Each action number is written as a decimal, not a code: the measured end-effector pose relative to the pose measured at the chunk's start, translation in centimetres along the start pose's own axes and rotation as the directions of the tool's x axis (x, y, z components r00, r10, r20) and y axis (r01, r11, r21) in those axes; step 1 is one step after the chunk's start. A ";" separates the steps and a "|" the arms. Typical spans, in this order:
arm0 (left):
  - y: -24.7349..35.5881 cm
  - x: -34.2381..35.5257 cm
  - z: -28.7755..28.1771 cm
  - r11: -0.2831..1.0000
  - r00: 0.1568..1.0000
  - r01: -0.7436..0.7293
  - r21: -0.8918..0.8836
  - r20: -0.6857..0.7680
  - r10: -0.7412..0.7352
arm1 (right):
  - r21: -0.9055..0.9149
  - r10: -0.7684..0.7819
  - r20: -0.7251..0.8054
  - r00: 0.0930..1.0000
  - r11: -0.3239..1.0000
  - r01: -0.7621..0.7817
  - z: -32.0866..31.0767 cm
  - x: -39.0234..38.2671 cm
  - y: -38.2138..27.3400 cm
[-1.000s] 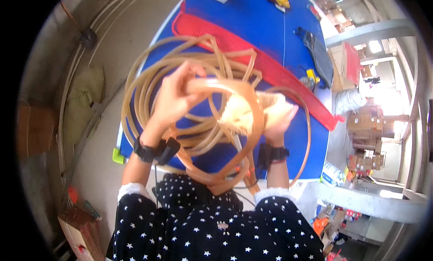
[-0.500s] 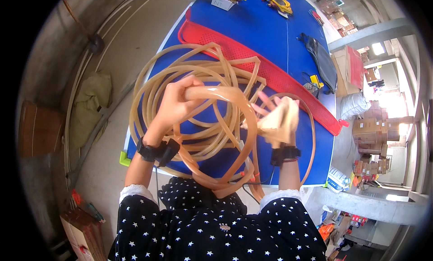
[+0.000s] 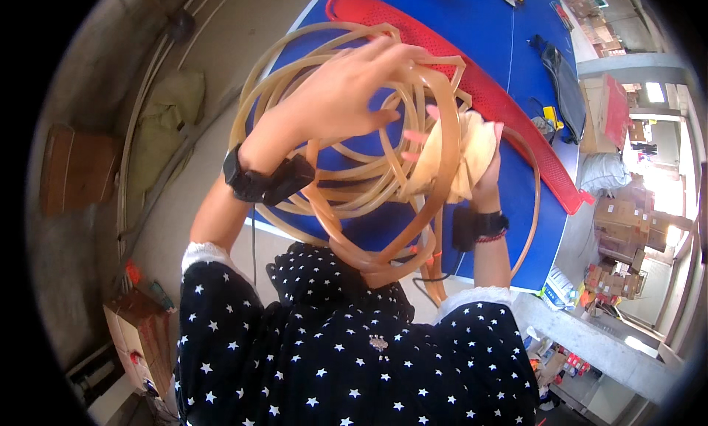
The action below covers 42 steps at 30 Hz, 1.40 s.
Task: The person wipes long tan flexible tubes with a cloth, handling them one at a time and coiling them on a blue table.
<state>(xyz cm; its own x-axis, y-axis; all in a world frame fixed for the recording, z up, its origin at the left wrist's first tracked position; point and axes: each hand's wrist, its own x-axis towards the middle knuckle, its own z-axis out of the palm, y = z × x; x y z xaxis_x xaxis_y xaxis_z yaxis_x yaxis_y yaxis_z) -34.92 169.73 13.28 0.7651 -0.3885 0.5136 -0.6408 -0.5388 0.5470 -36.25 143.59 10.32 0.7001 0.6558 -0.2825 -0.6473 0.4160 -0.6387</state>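
A thick, glossy amber hose (image 3: 445, 142) rises in a loop in front of me. My left hand (image 3: 343, 94) reaches over the top of this loop, its fingers curled over the hose and its thumb apart below. In my right hand (image 3: 493, 172) is a bunched pale-yellow cloth (image 3: 472, 149), right behind the loop's right side. Its fingertips show on the left of the hose. Whether the cloth presses on the hose I cannot tell. More hose lies in a loose coil (image 3: 332, 179) below, partly hidden by my left arm.
The blue table (image 3: 525, 227) carries a long red perforated tray (image 3: 509, 105) behind the coil, a black bag (image 3: 562, 94) and a yellow item (image 3: 552, 116). Cartons (image 3: 623, 227) are stacked to the right. A greenish sack (image 3: 173, 109) lies on the floor at left.
My left hand has moved up and to the right, and the top of the hose loop has risen. My right hand's cloth is now nearer the loop. The whole view has shifted.
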 end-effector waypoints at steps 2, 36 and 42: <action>0.7 0.8 0.1 0.983 0.995 -0.100 0.155 0.018 0.099 | -0.046 0.011 0.012 1.000 0.999 -0.011 1.8 0.7 -0.7; -0.8 -5.8 6.6 0.982 0.998 -0.046 0.186 0.044 0.038 | 0.001 0.204 -0.244 0.948 0.978 -0.210 -3.5 -5.7 8.6; 5.2 -13.7 14.2 0.815 0.741 0.504 -0.285 0.628 -0.239 | 0.054 0.217 -0.542 0.812 0.973 -0.224 -4.4 -3.9 6.9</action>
<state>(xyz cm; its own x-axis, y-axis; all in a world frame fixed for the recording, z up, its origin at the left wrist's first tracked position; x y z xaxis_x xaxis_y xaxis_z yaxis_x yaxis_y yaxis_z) -47.86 161.67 -0.29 0.7598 -0.6288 -0.1654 -0.1546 -0.4219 0.8934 -42.12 141.12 3.84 0.5915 0.2809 -0.7558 -0.8028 0.2920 -0.5198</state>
